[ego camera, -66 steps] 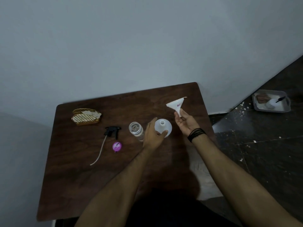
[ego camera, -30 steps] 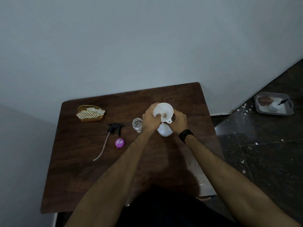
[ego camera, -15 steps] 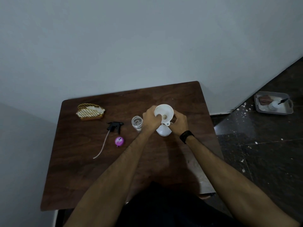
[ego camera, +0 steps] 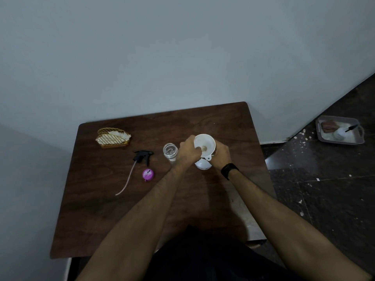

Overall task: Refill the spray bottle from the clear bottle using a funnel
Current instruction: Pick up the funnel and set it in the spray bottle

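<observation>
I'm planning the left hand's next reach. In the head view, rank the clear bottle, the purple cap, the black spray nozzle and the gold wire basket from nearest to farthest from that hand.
From the left hand:
1. Clear bottle, just to its left.
2. Purple cap, left and nearer the person.
3. Black spray nozzle, farther left.
4. Gold wire basket, far left corner by the wall.

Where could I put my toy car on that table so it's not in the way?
The near left part of the table, below the purple cap and the sprayer's tube, is bare. The back edge behind the funnel is bare too. It's crowded in the middle row: wire basket, sprayer, clear bottle, both hands.
</observation>
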`<state>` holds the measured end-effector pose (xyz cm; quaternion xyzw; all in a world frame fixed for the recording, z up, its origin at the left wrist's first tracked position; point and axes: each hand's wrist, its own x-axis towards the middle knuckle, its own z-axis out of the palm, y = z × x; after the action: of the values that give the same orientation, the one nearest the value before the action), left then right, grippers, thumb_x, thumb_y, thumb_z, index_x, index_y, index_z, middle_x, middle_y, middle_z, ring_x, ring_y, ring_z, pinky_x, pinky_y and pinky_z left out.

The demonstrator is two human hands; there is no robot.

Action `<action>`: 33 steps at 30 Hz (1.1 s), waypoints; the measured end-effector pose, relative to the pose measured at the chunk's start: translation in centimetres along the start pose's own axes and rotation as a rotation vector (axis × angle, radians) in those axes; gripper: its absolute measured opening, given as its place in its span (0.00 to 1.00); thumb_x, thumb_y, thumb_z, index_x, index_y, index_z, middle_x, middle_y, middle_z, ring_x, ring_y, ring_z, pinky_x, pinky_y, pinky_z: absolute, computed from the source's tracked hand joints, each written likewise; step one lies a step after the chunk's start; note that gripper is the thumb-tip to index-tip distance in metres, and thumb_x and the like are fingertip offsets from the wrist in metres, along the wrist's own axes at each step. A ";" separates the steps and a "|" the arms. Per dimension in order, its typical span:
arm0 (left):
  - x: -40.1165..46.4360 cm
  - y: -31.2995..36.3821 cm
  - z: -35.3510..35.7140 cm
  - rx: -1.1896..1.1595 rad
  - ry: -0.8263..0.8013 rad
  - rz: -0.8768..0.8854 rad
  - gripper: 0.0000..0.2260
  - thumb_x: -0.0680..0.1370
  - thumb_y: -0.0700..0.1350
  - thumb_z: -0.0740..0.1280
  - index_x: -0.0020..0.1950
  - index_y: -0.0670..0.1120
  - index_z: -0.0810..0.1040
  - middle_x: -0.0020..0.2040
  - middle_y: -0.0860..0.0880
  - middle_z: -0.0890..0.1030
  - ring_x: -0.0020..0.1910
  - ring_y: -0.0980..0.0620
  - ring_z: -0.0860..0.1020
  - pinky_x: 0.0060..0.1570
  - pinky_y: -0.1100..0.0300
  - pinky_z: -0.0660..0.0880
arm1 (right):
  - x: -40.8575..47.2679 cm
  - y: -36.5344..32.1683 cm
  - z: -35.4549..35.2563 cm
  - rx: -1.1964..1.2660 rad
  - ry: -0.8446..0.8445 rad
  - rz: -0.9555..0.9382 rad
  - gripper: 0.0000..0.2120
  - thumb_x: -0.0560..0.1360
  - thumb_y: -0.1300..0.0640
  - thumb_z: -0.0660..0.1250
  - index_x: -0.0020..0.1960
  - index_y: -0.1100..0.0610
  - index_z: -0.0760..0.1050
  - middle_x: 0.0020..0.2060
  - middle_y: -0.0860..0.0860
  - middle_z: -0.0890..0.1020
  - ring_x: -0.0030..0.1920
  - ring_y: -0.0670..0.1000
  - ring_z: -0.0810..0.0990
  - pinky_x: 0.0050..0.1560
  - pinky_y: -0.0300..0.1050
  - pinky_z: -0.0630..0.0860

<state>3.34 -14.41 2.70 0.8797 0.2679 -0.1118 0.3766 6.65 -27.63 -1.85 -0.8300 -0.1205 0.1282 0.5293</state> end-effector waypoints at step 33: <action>-2.5 -10.5 -3.0 -0.375 0.175 0.080 0.20 0.67 0.51 0.79 0.56 0.54 0.77 0.50 0.57 0.82 0.52 0.55 0.81 0.54 0.55 0.78 | -3.3 -0.5 4.3 -0.074 0.068 0.032 0.19 0.67 0.68 0.76 0.57 0.63 0.80 0.53 0.58 0.84 0.54 0.51 0.79 0.50 0.40 0.73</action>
<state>-4.58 -7.17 -0.52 0.8106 0.2805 0.0319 0.5131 2.03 -24.88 -2.90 -0.8546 -0.0938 0.1037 0.5001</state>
